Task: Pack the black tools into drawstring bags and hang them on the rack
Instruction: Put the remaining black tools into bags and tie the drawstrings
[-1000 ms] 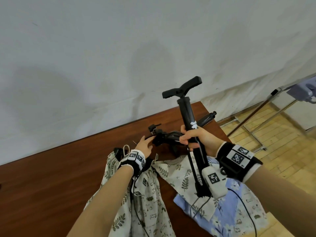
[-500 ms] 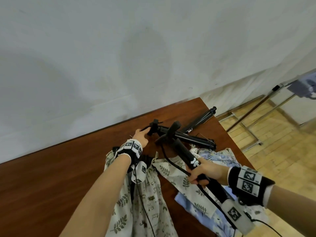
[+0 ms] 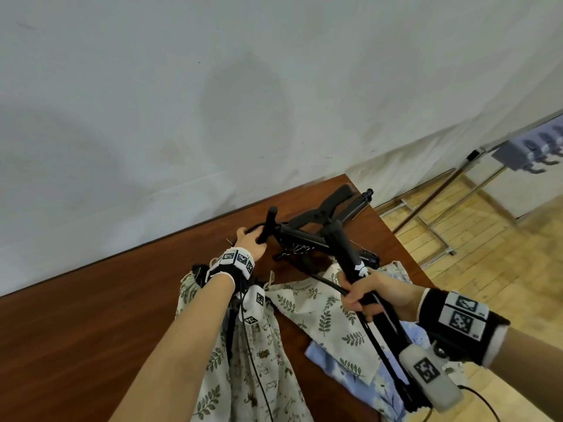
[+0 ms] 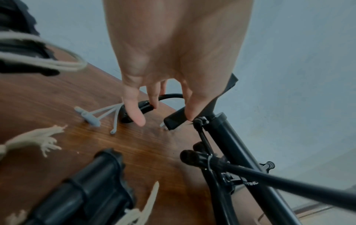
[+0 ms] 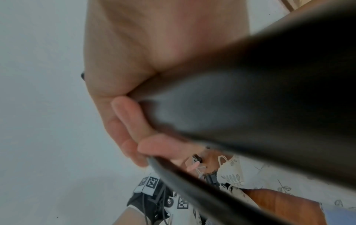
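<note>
My right hand (image 3: 362,296) grips the barrel of a black pump (image 3: 344,248), tilted away from me, its T-handle (image 3: 329,208) over the far table corner. Close up, the right-hand fingers (image 5: 134,129) wrap the barrel (image 5: 250,99) and its hose. A second black pump (image 3: 304,236) lies on the table. My left hand (image 3: 254,239) is at its end bar (image 4: 192,112): the thumb rests against it and nearly straight fingers (image 4: 134,112) touch the hose end. Leaf-print drawstring bags (image 3: 323,318) and a blue floral bag (image 3: 380,385) lie beneath my arms.
The brown table (image 3: 91,300) ends just right of the bags, above a wooden floor. A metal rack (image 3: 475,159) with a hook block (image 3: 518,153) stands at the right. A black tool (image 4: 86,190) sits in a bag mouth by my left wrist. Small grey plastic fittings (image 4: 92,117) lie near my left fingers.
My right hand has tipped the pump from upright to slanting away, then pushed its handle out toward the far corner. My left hand has stayed at the second pump's end.
</note>
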Available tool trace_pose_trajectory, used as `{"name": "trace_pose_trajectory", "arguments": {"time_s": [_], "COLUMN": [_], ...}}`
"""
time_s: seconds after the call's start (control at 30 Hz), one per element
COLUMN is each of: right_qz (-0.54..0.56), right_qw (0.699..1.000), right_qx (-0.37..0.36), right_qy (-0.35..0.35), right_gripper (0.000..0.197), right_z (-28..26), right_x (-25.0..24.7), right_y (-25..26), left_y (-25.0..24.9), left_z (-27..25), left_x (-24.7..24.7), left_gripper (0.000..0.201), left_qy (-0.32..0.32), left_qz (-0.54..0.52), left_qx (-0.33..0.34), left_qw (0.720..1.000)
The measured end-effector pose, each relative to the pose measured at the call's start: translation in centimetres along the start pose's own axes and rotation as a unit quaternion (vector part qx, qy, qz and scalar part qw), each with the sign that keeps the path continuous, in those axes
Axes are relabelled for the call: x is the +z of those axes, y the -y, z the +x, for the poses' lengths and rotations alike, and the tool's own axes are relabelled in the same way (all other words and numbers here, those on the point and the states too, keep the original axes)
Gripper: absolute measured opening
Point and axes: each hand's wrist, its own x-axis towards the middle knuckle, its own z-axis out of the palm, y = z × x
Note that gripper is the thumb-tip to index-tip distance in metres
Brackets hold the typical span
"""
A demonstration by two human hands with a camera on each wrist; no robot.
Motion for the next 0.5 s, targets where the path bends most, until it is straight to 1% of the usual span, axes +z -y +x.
{"name": "trace_pose_trajectory", "arguments": {"time_s": [0.07,0.17,0.23,0.37,0.4,0.43,0.5], "right_qz": [-0.037,-0.119,-0.119,-0.074,-0.067,-0.061,-0.045], "right_qw": [0.999,0.990,0.988,0.987,0.985,0.982,0.978], "right_qx": [0.039,0.071,0.063,0.038,0.029,0.017,-0.003], "right_qy": [0.007,-0.034,-0.073,-0.140,-0.158,-0.176,-0.204], "right_gripper": [0.025,0.026,0.026,0.027,0.028,0.030,0.031], "right_z": [-0.2,-0.2,0.0,0.2,0.3,0.4,0.4], "right_x": [-0.2,-0.6,-0.9,-1.3,-1.4,-1.5,-1.6], "right_y": [-0.1,-1.5,-2.5,-3.6,-3.7,-3.8,-3.8], "left_y": [-0.7,-1.2,-1.2,-1.7,-1.9,-2.1,-2.2], "left_z": [-0.2,0.0,0.2,-0.1,-0.4,-0.7,-1.1], "left_x": [-0.2,-0.3,-0.2,-0.2,-0.1,0.0,0.4], "left_gripper": [0.049,0.050,0.055,0.060,0.058,0.052,0.039], "left_qy": [-0.013,-0.027,-0.020,-0.009,-0.021,-0.048,-0.126], "left_qz": [-0.003,0.006,0.025,0.068,0.074,0.075,0.061], "left_qx": [-0.009,-0.023,-0.019,-0.027,-0.035,-0.042,-0.045], "left_qw": [1.000,0.999,0.999,0.997,0.996,0.995,0.989]}}
